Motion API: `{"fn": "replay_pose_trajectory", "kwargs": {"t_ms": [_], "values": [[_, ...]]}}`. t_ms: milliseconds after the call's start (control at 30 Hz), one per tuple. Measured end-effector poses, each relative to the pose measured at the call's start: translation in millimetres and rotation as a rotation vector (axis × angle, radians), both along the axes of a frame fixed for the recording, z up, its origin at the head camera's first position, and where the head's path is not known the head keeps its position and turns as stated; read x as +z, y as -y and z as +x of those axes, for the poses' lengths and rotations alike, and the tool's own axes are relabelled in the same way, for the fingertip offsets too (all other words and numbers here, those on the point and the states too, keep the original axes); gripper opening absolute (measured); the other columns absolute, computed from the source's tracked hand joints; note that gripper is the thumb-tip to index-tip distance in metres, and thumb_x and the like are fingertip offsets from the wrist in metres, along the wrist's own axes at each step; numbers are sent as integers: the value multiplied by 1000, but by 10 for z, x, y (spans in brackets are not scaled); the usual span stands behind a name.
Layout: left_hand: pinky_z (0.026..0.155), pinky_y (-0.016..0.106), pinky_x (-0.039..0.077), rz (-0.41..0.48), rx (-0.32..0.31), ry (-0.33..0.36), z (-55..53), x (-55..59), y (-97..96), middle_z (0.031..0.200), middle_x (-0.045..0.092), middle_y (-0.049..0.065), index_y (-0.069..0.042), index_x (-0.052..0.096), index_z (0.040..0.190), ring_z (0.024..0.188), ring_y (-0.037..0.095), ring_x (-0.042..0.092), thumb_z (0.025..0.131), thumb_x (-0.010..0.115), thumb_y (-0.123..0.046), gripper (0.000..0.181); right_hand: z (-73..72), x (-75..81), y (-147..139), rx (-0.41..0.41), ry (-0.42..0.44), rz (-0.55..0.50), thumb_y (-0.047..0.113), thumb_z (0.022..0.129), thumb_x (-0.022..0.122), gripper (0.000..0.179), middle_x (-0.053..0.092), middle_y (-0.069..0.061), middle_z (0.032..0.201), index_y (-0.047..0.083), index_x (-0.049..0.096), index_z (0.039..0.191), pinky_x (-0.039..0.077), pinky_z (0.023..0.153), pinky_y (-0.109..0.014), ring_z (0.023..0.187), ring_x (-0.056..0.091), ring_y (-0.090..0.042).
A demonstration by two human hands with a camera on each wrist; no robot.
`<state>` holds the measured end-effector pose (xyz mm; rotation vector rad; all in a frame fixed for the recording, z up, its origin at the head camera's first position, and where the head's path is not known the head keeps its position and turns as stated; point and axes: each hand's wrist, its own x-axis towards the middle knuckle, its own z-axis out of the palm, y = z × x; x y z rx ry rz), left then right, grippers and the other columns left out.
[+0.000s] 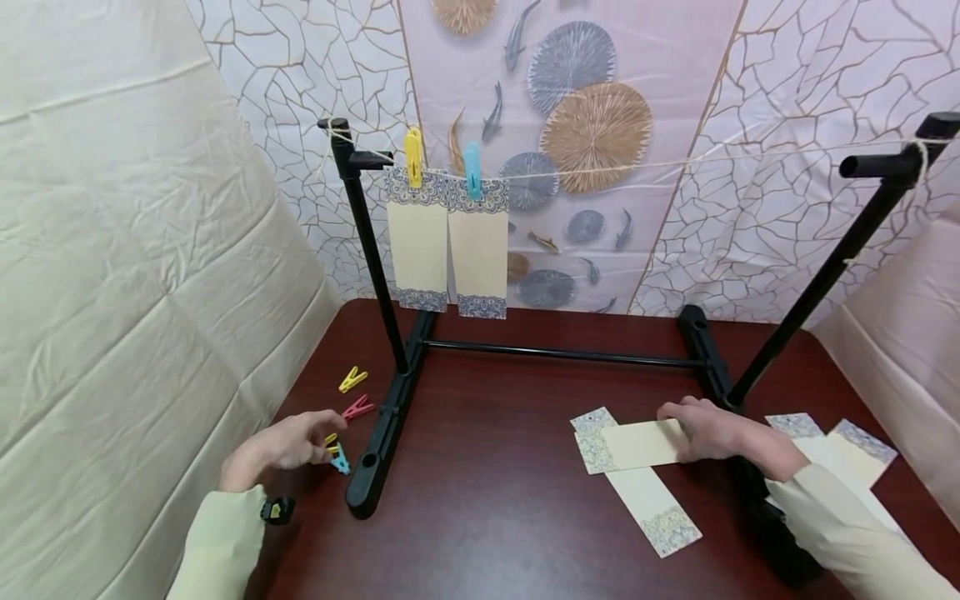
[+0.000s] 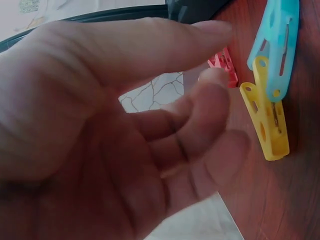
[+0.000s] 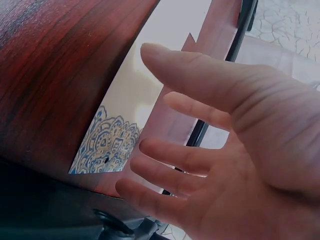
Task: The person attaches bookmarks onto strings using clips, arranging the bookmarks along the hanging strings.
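Observation:
In the head view my left hand hovers by a light-blue clothespin and a yellow clothespin, its fingers loosely bent. The left wrist view shows nothing between thumb and fingers. A red clothespin and another yellow clothespin lie just beyond. My right hand is at the right end of a cream card with a patterned end. In the right wrist view its fingers are spread and the thumb overlaps the card's edge. That card lies across another cream card on the table.
A black rack stands on the dark red table, a string tied between its posts. From it hang two patterned cards, clipped by a yellow clothespin and a blue clothespin. More cards lie beyond the right foot.

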<state>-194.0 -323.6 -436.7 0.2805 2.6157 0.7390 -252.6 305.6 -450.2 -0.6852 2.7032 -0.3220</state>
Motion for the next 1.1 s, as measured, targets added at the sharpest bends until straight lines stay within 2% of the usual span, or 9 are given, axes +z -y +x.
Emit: {"fn": "replay_pose_trajectory", "kwargs": {"t_ms": [100, 300, 500, 667, 767, 900, 1100], "values": [[65, 30, 43, -22, 17, 36, 0, -27, -5, 79, 60, 4, -8, 57, 125, 74, 15, 56, 82, 61, 11, 47, 3, 0, 0, -24, 28, 21, 14, 72, 84, 56, 54, -13, 103, 8, 58, 121, 43, 70, -34, 90, 47, -28], [68, 31, 46, -105, 23, 29, -22, -87, -18, 81, 60, 3, -10, 59, 123, 74, 15, 54, 83, 73, -3, 43, 7, -36, -15, -48, 36, 64, 12, 73, 83, 59, 52, -13, 102, 7, 56, 125, 40, 68, -34, 89, 45, -28], [70, 31, 46, -135, 24, 59, -56, -148, -13, 85, 61, 4, -11, 60, 119, 76, 17, 55, 82, 75, -3, 41, -19, -60, -17, -64, 44, 79, 11, 75, 82, 60, 49, -14, 102, 7, 54, 127, 40, 67, -34, 88, 44, -28], [69, 32, 46, -180, 24, 57, -88, -176, -28, 84, 59, 4, -14, 61, 112, 76, 18, 54, 81, 77, -4, 36, -37, -50, -9, -67, 39, 94, 16, 75, 83, 59, 51, -10, 94, 5, 55, 126, 40, 69, -36, 89, 44, -29], [68, 32, 45, -215, 21, 38, -98, -185, -50, 84, 57, 4, -14, 61, 107, 75, 18, 53, 80, 78, -4, 33, -46, -38, -15, -65, 28, 112, 20, 75, 84, 53, 53, -8, 92, 6, 57, 119, 43, 70, -37, 89, 46, -30], [66, 31, 41, -244, 34, 13, -109, -203, -74, 82, 54, 4, -14, 60, 101, 74, 19, 51, 79, 79, -4, 31, -50, -40, -27, -72, 27, 118, 24, 75, 84, 43, 51, -9, 92, 9, 55, 104, 41, 67, -36, 86, 44, -29], [64, 31, 38, -254, 39, -15, -124, -219, -83, 84, 53, 4, -16, 61, 99, 75, 19, 49, 80, 80, -13, 27, -65, -80, -39, -91, 56, 98, 25, 73, 86, 45, 44, -9, 87, 10, 47, 90, 35, 62, -33, 80, 39, -27]]}}
